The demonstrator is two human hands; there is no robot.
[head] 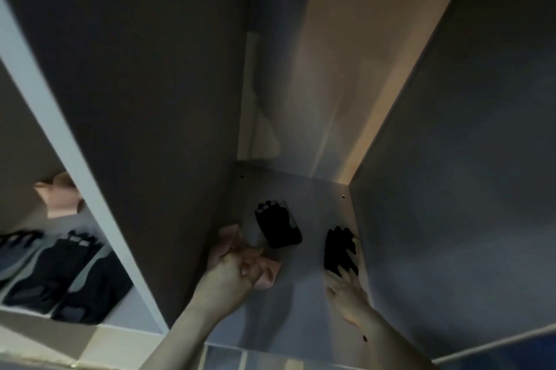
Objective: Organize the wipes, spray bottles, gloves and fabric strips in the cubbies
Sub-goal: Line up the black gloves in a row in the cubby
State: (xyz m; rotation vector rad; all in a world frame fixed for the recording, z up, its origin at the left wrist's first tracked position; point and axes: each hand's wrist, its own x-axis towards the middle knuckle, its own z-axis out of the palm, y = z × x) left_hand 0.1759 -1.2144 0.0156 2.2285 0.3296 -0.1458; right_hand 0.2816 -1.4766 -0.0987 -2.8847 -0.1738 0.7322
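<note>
I look into a dim cubby point(301, 303). My left hand point(231, 273) is closed around a pink fabric strip point(267, 274) low against the left wall. My right hand point(346, 294) lies by the right wall, its fingers touching the near end of a black fingerless glove point(340, 249). A second black glove point(278, 226) lies flat in the middle of the cubby floor, apart from both hands.
The cubby to the left holds several black gloves point(66, 276) laid side by side and a pink fabric strip point(60, 198) behind them. A white divider point(75, 159) separates the two cubbies. The right wall point(451, 189) stands close to my right hand.
</note>
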